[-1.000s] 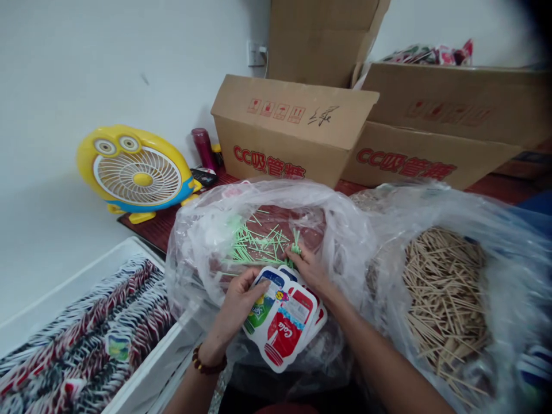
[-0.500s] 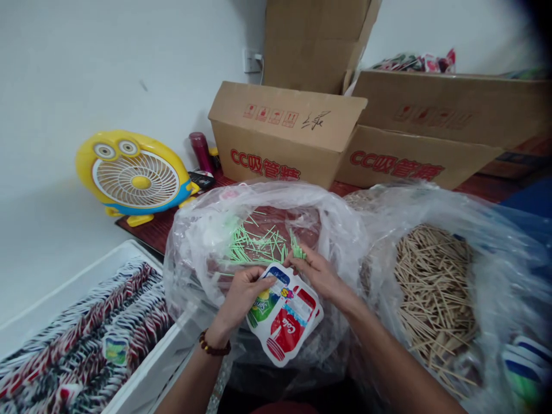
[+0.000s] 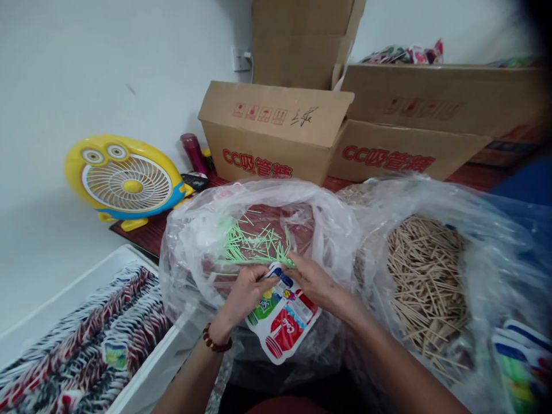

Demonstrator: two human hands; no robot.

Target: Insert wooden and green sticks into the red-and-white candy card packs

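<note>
My left hand (image 3: 242, 294) grips a small stack of bottle-shaped printed pouches (image 3: 282, 322), the top ones red "Cola" and green. My right hand (image 3: 314, 280) pinches a few thin green sticks (image 3: 288, 257) at the top edge of the pouches. Both hands hover over the mouth of a clear plastic bag (image 3: 202, 241) that holds loose green sticks (image 3: 252, 241). A beaded bracelet sits on my left wrist.
A second clear bag of tan wooden sticks (image 3: 425, 282) lies at the right. A white tray (image 3: 142, 379) of striped packets sits at lower left. Behind stand a yellow cartoon fan (image 3: 123, 181), a maroon bottle (image 3: 190, 150) and cardboard boxes (image 3: 276, 135).
My right hand has drawn the green sticks from inside the bag down to the top of the pouches. The pouch stack has closed up from a fan.
</note>
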